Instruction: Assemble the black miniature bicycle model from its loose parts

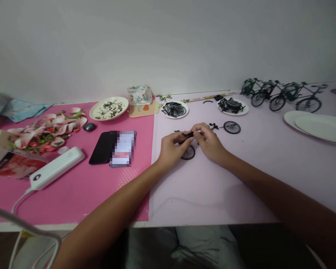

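Over the pale side of the table, my left hand (172, 147) pinches a small black model bicycle part (188, 135) between thumb and fingers. My right hand (210, 144) is closed on the same part from the other side, its fingertips meeting those of the left. Much of the part is hidden by the fingers. A spoked toy wheel (188, 152) shows just beneath the hands; whether it is joined to the held part I cannot tell. Beyond my right hand lie another loose wheel (232, 127) and a small black piece (213, 126).
Plates of black bicycle parts (164, 112) (245, 111) stand at the back. Several assembled model bicycles (294, 97) and white plates (324, 129) are on the right. Leftward are phones (102, 147), a white power bank (57, 168), a bowl (93, 112) and pink-white petals (64, 127).
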`<control>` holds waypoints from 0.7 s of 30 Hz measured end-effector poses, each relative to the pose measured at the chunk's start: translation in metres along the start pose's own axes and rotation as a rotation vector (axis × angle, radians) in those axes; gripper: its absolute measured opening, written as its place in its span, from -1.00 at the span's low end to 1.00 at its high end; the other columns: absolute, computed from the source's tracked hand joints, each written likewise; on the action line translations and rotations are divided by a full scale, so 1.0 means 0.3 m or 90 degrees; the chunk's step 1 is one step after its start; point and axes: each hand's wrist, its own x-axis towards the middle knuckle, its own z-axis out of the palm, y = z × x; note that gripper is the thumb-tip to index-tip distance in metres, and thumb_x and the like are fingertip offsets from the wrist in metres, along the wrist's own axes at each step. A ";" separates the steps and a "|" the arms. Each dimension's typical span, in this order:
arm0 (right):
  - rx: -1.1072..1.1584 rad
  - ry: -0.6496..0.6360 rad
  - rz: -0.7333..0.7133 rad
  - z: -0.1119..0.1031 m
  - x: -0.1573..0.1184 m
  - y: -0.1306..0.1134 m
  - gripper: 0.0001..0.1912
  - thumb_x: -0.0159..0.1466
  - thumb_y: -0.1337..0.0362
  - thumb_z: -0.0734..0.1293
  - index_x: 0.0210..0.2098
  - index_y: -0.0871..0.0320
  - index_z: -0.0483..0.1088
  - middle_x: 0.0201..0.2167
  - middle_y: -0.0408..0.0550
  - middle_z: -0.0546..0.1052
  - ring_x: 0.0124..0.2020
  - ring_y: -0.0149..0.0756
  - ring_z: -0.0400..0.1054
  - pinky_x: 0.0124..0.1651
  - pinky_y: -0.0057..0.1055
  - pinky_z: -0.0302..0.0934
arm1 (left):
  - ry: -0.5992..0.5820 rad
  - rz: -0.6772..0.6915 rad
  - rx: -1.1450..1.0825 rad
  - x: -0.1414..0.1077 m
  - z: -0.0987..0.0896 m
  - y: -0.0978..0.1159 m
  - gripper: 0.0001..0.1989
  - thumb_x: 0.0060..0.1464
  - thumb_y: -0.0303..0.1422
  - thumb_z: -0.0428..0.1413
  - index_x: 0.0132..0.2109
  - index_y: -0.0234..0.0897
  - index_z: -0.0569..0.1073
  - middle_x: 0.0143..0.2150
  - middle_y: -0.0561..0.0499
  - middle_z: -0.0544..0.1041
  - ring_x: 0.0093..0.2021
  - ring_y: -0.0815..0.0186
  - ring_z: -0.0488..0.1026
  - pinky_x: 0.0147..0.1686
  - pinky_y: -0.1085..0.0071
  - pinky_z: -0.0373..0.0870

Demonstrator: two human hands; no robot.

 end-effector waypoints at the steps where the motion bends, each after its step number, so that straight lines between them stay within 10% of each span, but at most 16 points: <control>1: 0.001 -0.001 0.001 0.000 0.000 0.000 -0.61 0.50 -0.15 0.21 -0.17 0.01 0.40 -0.12 0.02 0.50 0.02 -0.05 0.40 0.22 0.00 0.26 | 0.002 -0.001 -0.001 0.001 -0.001 -0.001 -0.71 0.10 -0.28 0.39 -0.04 -0.30 0.69 -0.25 -0.08 0.73 -0.23 0.24 0.67 -0.09 0.32 0.58; 21: -0.101 -0.088 -0.058 -0.035 0.005 -0.021 -0.82 0.56 0.09 0.16 -0.08 0.01 0.29 -0.12 0.02 0.46 -0.01 -0.08 0.33 0.11 -0.08 0.26 | -0.023 0.035 0.016 0.003 -0.015 0.003 -0.81 0.14 -0.31 0.34 -0.11 -0.29 0.66 -0.08 -0.12 0.71 -0.15 0.23 0.64 -0.04 0.32 0.55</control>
